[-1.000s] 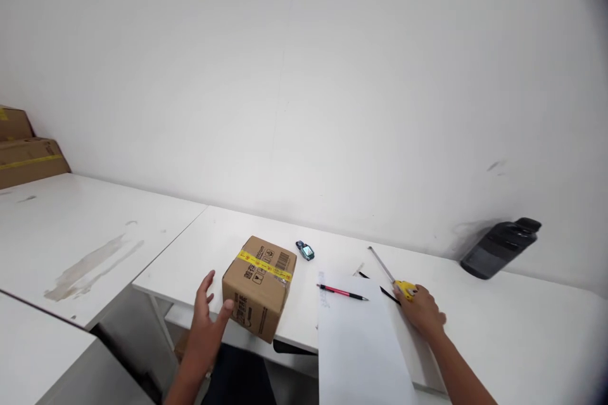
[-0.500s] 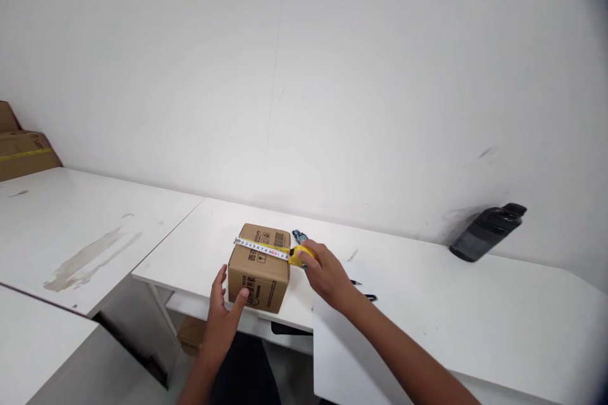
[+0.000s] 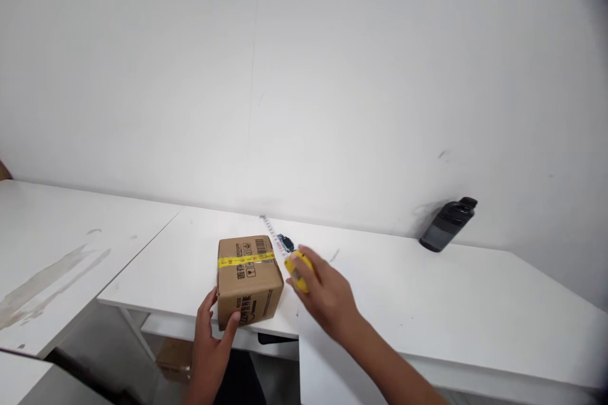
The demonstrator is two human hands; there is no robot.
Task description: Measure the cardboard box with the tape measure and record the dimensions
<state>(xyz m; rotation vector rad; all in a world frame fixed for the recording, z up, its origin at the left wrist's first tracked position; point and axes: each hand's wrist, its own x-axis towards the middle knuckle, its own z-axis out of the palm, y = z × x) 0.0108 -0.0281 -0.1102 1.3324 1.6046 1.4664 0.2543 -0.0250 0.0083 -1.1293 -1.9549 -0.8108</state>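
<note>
Bracing brown cardboard box (image 3: 247,277) with spread left hand (image 3: 211,342); right hand (image 3: 330,296) gripping yellow tape measure (image 3: 297,269) beside box; risking blade (image 3: 270,232) snap-back if loosened.

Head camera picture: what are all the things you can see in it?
cardboard box: one, brown with yellow tape, near the table's front edge
tape measure: one, yellow, in right hand, blade along the box's right side
small gadget: one, blue-black, behind the box
bottle: one, black, tilted against the wall
paper sheet: one, white, over the table's front edge
tables: three, white, side by side
second box: one, brown, under the table
left hand: one, against the box's near left corner
right hand: one, gripping the tape measure
</note>
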